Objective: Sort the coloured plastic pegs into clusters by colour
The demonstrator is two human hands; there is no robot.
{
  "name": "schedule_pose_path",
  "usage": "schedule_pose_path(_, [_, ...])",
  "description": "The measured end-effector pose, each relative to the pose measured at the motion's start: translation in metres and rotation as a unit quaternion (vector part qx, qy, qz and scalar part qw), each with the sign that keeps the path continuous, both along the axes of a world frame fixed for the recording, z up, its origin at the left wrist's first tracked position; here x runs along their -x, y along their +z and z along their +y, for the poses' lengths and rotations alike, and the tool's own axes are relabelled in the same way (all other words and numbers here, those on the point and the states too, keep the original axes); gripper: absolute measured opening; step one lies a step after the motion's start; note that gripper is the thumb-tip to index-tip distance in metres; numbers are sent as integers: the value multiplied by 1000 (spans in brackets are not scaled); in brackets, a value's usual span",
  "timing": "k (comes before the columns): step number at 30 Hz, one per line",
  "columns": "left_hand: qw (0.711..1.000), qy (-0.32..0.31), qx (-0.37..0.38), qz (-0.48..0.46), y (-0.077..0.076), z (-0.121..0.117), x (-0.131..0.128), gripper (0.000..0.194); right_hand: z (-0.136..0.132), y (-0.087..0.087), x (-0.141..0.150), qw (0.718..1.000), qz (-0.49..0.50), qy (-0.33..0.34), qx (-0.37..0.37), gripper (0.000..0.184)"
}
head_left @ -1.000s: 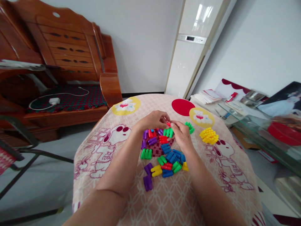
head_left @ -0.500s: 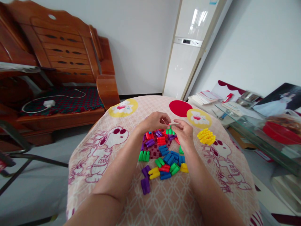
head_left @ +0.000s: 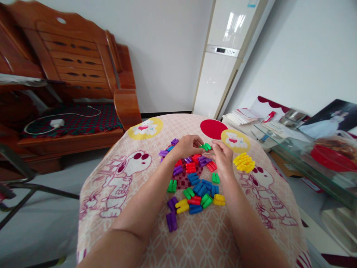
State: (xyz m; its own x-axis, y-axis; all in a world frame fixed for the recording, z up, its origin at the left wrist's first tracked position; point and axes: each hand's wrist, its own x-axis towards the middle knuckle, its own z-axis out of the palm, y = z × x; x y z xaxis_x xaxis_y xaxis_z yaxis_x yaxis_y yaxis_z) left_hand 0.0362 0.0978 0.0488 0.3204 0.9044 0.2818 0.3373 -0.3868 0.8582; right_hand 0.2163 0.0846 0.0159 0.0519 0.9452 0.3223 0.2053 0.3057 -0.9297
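Between my two hands is a green plastic building block [head_left: 206, 146] with rounded, tube-like ridges. My left hand [head_left: 187, 146] grips its left side, fingers curled with the tips partly hidden. From the right, my right hand [head_left: 222, 154] pinches the same block between thumb and fingers. Below them lies a loose pile of similar blocks, among them a red block [head_left: 191, 168], a blue block [head_left: 193, 179] and a purple block [head_left: 204, 160]. Closer to me are a yellow block [head_left: 182, 206] and another purple block [head_left: 171, 221].
Yellow blocks [head_left: 244, 162] sit grouped to the right of my right hand. A patterned cloth covers the round table [head_left: 134, 230]. At the right stands a glass-topped side table [head_left: 301, 156] with papers and a red bowl [head_left: 331, 158]. A wooden bench [head_left: 80, 130] is at the left.
The green block now shows between my hands, where a small pale patch was visible before. My hands have spread slightly apart, and more of the pile shows around them.
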Motion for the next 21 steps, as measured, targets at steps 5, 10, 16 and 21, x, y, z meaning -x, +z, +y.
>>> schedule_pose_path(5, [990,9,97,-98,-17,9,-10,18,-4,7,0,1000,-11,10,2,39])
schedule_pose_path(10, [982,37,131,-128,-18,7,-18,16,-7,9,1,982,-168,-47,-65,40])
schedule_pose_path(16, [970,28,176,-167,-15,4,-20,20,-13,7,8,947,-293,-55,-120,35])
schedule_pose_path(21, [976,-13,167,-142,-17,5,-20,23,-9,6,2,931,-321,-63,-158,27])
